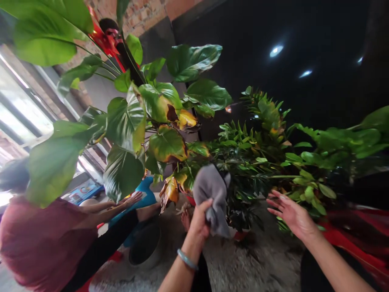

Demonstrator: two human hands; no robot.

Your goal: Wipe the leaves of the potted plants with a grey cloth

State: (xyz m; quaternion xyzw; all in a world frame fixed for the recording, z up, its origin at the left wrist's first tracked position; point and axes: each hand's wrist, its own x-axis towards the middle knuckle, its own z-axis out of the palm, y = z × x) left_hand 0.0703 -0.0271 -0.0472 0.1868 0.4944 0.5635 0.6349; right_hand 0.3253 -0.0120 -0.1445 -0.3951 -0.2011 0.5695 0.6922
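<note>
My left hand, with a pale bangle on its wrist, grips a grey cloth. The cloth is bunched above the fist and hangs down on its right side. Out to the right, my right hand is raised with fingers apart and nothing in it. Small-leaved green plants stand just beyond that hand. A tall large-leaved plant rises ahead and to the left of the cloth. Several of its lower leaves are yellow with brown edges.
Another person in a dark pink shirt sits at the left, arms stretched forward. A dark bucket stands on the rough floor near that person. A dark glossy panel backs the plants. Red material lies at the right.
</note>
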